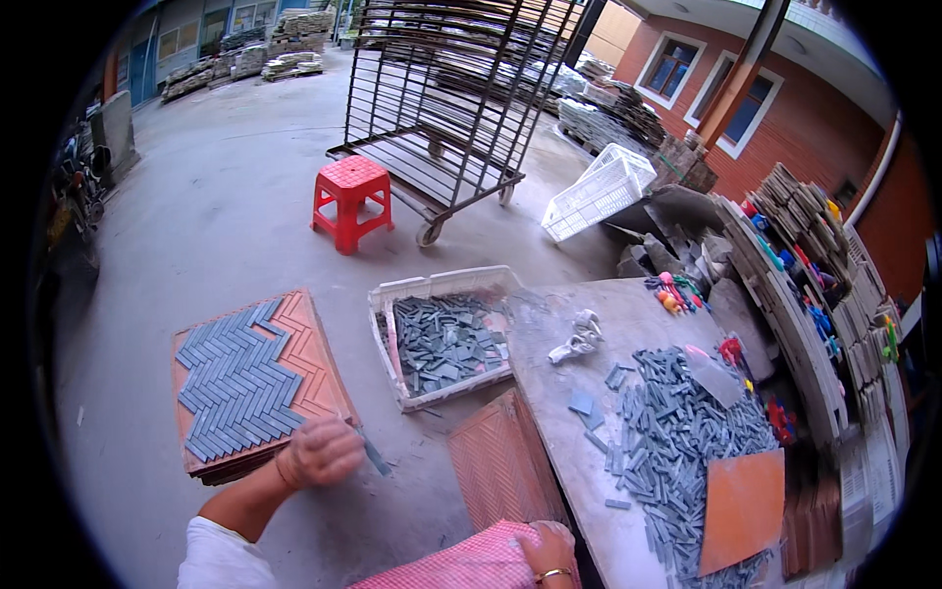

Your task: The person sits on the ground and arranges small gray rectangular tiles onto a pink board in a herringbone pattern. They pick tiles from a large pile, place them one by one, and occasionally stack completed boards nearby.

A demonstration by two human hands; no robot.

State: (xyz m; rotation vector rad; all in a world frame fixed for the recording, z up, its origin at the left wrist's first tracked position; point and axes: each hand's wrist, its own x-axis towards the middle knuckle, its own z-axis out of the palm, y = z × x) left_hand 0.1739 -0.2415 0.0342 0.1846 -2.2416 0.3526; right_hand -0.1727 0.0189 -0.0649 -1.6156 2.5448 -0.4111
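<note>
My left hand [322, 452] is slightly blurred, its fingers curled, off the lower right corner of an orange-brown herringbone mould board [316, 346]. A thin grey strip tile [374, 455] sticks out at its fingertips. Rows of grey-blue strip tiles [235, 378] fill the left and middle of that board; along the right side, grooves show bare. My right hand [549, 550], with a gold bracelet at the wrist, rests by the pink checked cloth [466, 563] over my lap. Its fingers are curled, and what they hold is hidden.
Loose strip tiles [677, 432] heap on the table [549, 393] at right, beside an orange sheet [743, 510]. A white crate [388, 358] of tile pieces stands ahead, near another grooved board [505, 461]. Beyond are a red stool [353, 187] and a wheeled metal rack [442, 147].
</note>
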